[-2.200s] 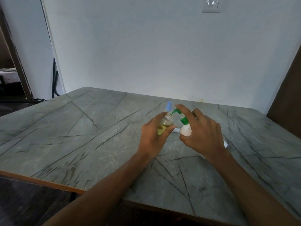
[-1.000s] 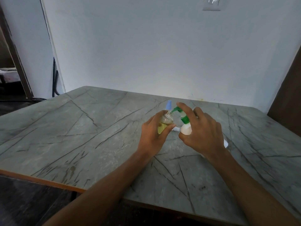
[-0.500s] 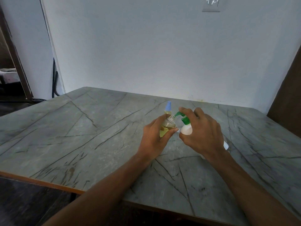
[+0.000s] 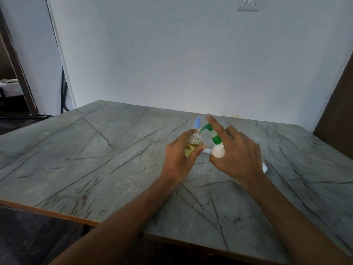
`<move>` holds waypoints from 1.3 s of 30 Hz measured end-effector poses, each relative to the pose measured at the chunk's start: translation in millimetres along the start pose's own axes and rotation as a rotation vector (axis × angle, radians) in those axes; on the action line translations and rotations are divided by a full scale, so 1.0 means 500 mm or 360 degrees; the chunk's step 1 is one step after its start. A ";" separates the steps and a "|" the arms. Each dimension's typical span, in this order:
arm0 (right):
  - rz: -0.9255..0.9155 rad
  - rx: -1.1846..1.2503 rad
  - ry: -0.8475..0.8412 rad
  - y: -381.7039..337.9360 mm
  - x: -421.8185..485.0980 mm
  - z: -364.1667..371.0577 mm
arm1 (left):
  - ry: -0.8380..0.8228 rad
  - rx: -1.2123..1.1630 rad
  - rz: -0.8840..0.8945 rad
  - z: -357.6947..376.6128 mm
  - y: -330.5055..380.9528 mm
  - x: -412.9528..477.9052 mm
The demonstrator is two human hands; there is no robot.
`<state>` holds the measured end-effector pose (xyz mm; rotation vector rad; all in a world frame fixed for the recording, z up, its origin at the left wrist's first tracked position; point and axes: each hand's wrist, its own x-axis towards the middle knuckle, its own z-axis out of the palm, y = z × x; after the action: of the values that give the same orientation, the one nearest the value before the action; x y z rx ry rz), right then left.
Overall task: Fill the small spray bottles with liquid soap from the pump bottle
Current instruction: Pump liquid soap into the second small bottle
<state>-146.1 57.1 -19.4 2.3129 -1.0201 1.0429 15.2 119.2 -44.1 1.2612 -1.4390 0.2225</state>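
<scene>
Blue-capped bottle (image 4: pixel 197 122) is half hidden behind the small bottle (image 4: pixel 193 144), part-filled with yellow liquid, gripped by left hand (image 4: pixel 178 158); pump bottle (image 4: pixel 217 152) clasped by right hand (image 4: pixel 239 156)

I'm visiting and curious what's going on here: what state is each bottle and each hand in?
Small spray bottle: uncapped, partly filled with yellow liquid.
Pump bottle: green nozzle at the small spray bottle's mouth.
Left hand: grips the small spray bottle.
Right hand: holds the pump bottle, forefinger raised above the pump head.
Blue spray top: upright behind the small spray bottle.
</scene>
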 end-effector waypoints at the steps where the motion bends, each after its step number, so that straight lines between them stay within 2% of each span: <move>1: -0.0012 -0.0001 0.0010 0.001 0.000 0.000 | -0.0001 -0.0003 -0.0004 0.000 0.000 0.000; 15: -0.0009 0.0079 -0.0033 0.002 0.003 -0.001 | 0.0003 -0.0029 0.0005 -0.001 0.004 -0.003; 28: 0.0005 0.0155 0.0066 0.006 0.001 0.002 | -0.0097 -0.0025 0.0095 0.006 0.004 -0.009; 39: 0.0017 0.0019 0.0046 -0.002 -0.002 0.002 | 0.0013 -0.0019 0.0036 0.000 0.003 -0.002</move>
<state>-145.4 57.6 -20.7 2.2974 -1.0190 1.0862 13.9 120.2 -44.1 1.2338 -1.4462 0.2338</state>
